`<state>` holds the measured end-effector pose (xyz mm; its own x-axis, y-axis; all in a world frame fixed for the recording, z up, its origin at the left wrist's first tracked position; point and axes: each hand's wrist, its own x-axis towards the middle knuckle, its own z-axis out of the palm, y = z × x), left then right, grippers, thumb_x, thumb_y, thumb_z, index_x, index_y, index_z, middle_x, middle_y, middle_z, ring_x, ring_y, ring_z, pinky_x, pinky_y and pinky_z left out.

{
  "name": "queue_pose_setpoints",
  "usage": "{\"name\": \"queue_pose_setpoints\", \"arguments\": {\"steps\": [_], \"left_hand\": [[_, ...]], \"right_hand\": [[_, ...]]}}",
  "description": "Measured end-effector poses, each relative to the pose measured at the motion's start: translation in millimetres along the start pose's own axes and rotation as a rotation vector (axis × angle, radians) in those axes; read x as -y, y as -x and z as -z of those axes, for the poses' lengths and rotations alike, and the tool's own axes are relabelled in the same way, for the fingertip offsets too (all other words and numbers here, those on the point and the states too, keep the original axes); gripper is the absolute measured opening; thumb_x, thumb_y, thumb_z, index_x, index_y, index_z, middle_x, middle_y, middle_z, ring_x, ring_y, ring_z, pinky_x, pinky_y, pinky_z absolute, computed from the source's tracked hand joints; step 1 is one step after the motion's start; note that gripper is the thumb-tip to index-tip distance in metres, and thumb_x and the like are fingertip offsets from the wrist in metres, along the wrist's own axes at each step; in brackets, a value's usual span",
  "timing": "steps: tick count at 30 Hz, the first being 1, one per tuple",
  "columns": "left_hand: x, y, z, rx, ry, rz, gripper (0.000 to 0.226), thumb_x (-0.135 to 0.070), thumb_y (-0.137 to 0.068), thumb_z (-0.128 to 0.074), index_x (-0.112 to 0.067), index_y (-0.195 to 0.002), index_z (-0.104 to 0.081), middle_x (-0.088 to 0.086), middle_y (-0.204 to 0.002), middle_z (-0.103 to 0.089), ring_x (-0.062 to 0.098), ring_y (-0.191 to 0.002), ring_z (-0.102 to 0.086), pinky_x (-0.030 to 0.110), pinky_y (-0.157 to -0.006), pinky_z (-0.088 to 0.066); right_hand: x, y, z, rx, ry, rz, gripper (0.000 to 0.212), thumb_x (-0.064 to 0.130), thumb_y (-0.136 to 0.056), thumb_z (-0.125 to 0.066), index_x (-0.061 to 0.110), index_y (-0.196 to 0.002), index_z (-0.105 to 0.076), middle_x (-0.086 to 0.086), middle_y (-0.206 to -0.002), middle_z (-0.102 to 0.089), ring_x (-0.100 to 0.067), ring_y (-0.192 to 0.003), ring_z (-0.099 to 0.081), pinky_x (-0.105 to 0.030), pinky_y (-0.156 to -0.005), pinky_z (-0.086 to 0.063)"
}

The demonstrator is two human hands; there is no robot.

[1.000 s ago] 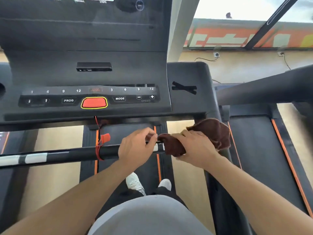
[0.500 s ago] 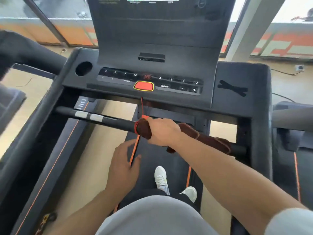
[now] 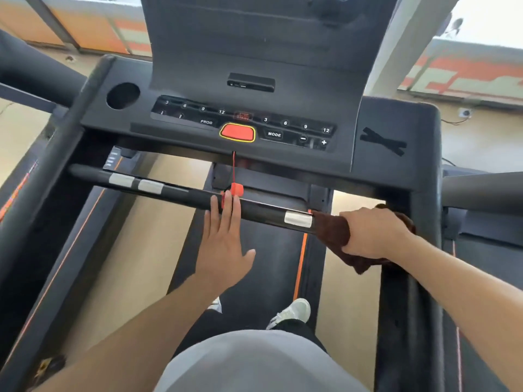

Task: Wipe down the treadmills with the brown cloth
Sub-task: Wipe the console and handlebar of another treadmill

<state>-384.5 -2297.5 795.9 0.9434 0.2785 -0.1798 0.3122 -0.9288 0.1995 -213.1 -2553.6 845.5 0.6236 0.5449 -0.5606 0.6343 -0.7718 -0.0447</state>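
I stand on a black treadmill whose console [image 3: 243,128] carries a red stop button. A black crossbar [image 3: 181,193] with silver sensor patches runs across in front of me. My right hand [image 3: 373,233] grips the brown cloth [image 3: 331,230], wrapped round the bar's right end close to the side post. My left hand [image 3: 223,239] is flat with straight fingers, its fingertips touching the bar's middle beside the red safety clip [image 3: 236,190]. That clip hangs on a red cord from the console.
A round cup hole [image 3: 123,95] sits at the console's left, and a black tape cross [image 3: 383,142] marks its right side. The belt [image 3: 254,267] with orange edge lines runs below, my white shoes on it. Neighbouring treadmills flank both sides.
My right hand slid the cloth from the bar's middle to its right end. My left hand rose from below the bar and now touches it near the red clip.
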Motion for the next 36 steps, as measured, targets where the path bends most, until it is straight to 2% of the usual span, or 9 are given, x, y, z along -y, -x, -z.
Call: {"name": "queue_pose_setpoints", "arguments": {"steps": [5, 9, 14, 19, 24, 27, 31, 34, 36], "left_hand": [[13, -1, 6, 0.018, -0.066, -0.090, 0.122, -0.059, -0.077, -0.069, -0.015, -0.161, 0.008, 0.008, -0.170, 0.010, 0.034, -0.155, 0.017, 0.058, -0.125, 0.002], [27, -5, 18, -0.024, -0.080, -0.187, 0.113, -0.052, -0.073, -0.076, -0.010, -0.160, -0.016, 0.010, -0.168, -0.020, 0.035, -0.156, -0.008, 0.060, -0.123, 0.001], [52, -21, 24, -0.046, -0.101, -0.381, 0.105, -0.051, -0.068, -0.081, -0.011, -0.154, -0.036, 0.011, -0.156, -0.042, 0.036, -0.149, -0.031, 0.062, -0.122, -0.009], [78, -31, 28, -0.003, -0.095, -0.538, 0.108, -0.050, -0.071, -0.079, -0.012, -0.158, -0.029, 0.008, -0.161, -0.034, 0.034, -0.153, -0.021, 0.061, -0.123, -0.010], [93, -37, 38, 0.048, -0.161, -0.619, 0.108, -0.053, -0.077, -0.071, -0.010, -0.161, -0.018, 0.009, -0.168, -0.018, 0.035, -0.157, -0.007, 0.060, -0.124, -0.004], [89, -36, 43, 0.086, -0.173, -0.627, 0.105, -0.055, -0.083, -0.064, -0.010, -0.161, -0.010, 0.008, -0.170, -0.009, 0.033, -0.157, 0.003, 0.058, -0.124, 0.005], [86, -38, 48, 0.087, -0.208, -0.626, 0.105, -0.055, -0.079, -0.070, -0.007, -0.159, -0.022, 0.010, -0.168, -0.020, 0.033, -0.157, -0.003, 0.057, -0.123, 0.006], [85, -40, 57, 0.111, -0.217, -0.636, 0.101, -0.054, -0.078, -0.071, -0.009, -0.157, -0.028, 0.008, -0.165, -0.030, 0.035, -0.156, -0.009, 0.059, -0.124, 0.000], [78, -38, 62, 0.143, -0.235, -0.610, 0.098, -0.056, -0.084, -0.063, -0.009, -0.159, -0.020, 0.008, -0.168, -0.021, 0.034, -0.157, -0.002, 0.059, -0.124, 0.003]], "right_hand": [[97, -44, 0, -0.275, -0.158, 0.015, 0.033, 0.060, -0.082, -0.058, 0.032, -0.100, -0.054, 0.008, -0.090, -0.068, -0.024, -0.082, -0.071, -0.038, -0.074, -0.056], [173, -82, 10, -0.382, -0.096, 0.043, 0.042, 0.041, -0.077, -0.072, 0.029, -0.113, -0.054, 0.006, -0.100, -0.068, -0.022, -0.089, -0.071, -0.035, -0.068, -0.050], [147, -56, 0, -0.409, -0.031, -0.061, 0.029, 0.040, -0.081, -0.066, 0.033, -0.107, -0.056, 0.008, -0.091, -0.066, -0.020, -0.080, -0.071, -0.034, -0.067, -0.048], [39, 26, -8, -0.200, 0.096, -0.473, 0.040, 0.029, -0.079, -0.074, 0.031, -0.116, -0.059, 0.006, -0.107, -0.071, -0.021, -0.098, -0.069, -0.036, -0.092, -0.052], [65, 15, -8, -0.198, 0.000, -0.668, 0.045, 0.039, -0.076, -0.083, 0.025, -0.113, -0.061, 0.003, -0.106, -0.067, -0.023, -0.103, -0.065, -0.042, -0.104, -0.049], [123, -19, 10, -0.229, -0.101, -0.514, 0.029, 0.035, -0.081, -0.074, 0.023, -0.104, -0.061, 0.001, -0.100, -0.068, -0.025, -0.097, -0.066, -0.040, -0.095, -0.052], [215, -79, 22, -0.351, -0.128, -0.252, 0.031, 0.037, -0.080, -0.071, 0.021, -0.103, -0.059, 0.000, -0.097, -0.067, -0.025, -0.088, -0.066, -0.039, -0.080, -0.052], [207, -78, 11, -0.464, -0.117, -0.227, 0.031, 0.037, -0.079, -0.073, 0.023, -0.103, -0.059, 0.003, -0.093, -0.067, -0.022, -0.083, -0.067, -0.036, -0.076, -0.051], [197, -76, 8, -0.456, -0.116, -0.198, 0.036, 0.041, -0.078, -0.075, 0.024, -0.106, -0.060, 0.003, -0.095, -0.068, -0.022, -0.083, -0.067, -0.037, -0.077, -0.052]]}}
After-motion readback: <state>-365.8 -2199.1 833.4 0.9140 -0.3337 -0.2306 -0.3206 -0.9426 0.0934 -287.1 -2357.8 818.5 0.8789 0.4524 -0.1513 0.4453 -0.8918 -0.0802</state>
